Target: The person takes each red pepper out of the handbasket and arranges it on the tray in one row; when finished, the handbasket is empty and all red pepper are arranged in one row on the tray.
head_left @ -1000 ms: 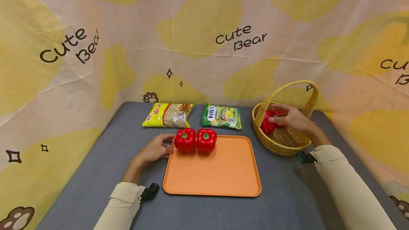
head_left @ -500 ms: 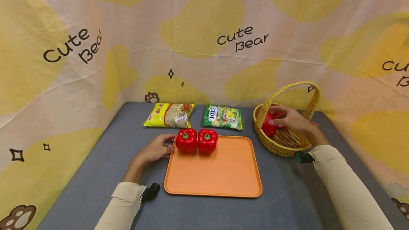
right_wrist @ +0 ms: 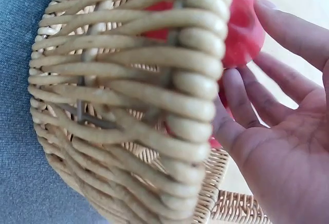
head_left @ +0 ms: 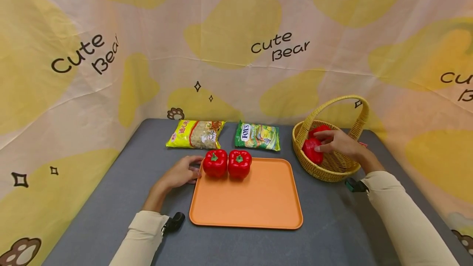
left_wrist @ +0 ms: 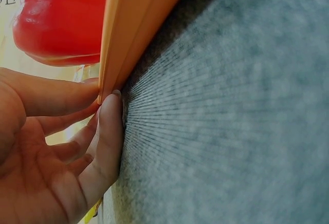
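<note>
My left hand (head_left: 181, 172) holds the left rim of an orange tray (head_left: 251, 204); in the left wrist view the thumb is above the edge and a finger (left_wrist: 109, 131) below it. Two red bell peppers (head_left: 215, 163) sit side by side in the tray's far left corner, green stems up. Inside a wicker basket (head_left: 321, 174) on the right, my right hand (head_left: 341, 145) grips a red bell pepper (head_left: 312, 152) between thumb and fingers. Behind it lies another red bell pepper (head_left: 320, 129), partly covered by the hand. The basket wall hides part of the grip in the right wrist view.
Along the back of the grey table (head_left: 92, 225) lie a yellow snack bag (head_left: 196, 134) and a green FOX'S candy bag (head_left: 257, 135). The basket's tall handle (head_left: 334, 98) arches over the right hand. A printed cloth (head_left: 236, 65) hangs behind the table.
In the basket, the gripped pepper has tilted and shifted slightly toward me, and the pepper behind shows more. The left hand and tray stay in place.
</note>
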`<state>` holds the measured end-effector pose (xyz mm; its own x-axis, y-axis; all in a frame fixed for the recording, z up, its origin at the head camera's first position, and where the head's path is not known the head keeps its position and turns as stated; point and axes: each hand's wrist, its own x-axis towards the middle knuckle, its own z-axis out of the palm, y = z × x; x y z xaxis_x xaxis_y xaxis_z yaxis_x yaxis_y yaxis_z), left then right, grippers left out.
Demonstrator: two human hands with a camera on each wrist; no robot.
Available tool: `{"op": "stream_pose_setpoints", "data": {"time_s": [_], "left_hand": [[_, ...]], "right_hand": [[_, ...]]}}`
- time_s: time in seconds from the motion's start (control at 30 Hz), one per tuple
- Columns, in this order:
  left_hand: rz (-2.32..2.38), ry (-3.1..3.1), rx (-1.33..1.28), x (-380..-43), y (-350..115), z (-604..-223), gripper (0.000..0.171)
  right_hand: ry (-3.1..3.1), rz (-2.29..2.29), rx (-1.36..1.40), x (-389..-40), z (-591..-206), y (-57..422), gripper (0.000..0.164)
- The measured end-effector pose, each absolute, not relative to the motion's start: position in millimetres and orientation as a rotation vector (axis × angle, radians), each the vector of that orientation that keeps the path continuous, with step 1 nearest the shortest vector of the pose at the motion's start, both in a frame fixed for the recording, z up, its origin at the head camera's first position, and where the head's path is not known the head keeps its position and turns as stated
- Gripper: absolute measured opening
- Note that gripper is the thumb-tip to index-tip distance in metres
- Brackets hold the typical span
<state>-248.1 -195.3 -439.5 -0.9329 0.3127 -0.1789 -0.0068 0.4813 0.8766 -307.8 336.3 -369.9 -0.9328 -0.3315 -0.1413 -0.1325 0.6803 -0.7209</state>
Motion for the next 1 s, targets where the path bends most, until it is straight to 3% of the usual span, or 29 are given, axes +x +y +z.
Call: {"op": "stream_pose_setpoints", "data": {"time_s": [0.3, 0.8, 1.0], "left_hand": [[1.452, 2.403, 0.261, -248.4, -194.0, -440.4, 0.059], [1.442, 2.402, 0.261, -246.6, -194.6, -439.1, 0.059], [1.440, 2.407, 0.259, -247.2, -194.7, -439.1, 0.060]], "right_hand": [[2.685, -1.007, -0.348, -303.0, -371.0, 337.3, 0.064], [2.564, -1.247, -0.346, -291.9, -383.3, 350.1, 0.055], [2.540, -1.307, -0.311, -284.4, -383.2, 351.0, 0.065]]}}
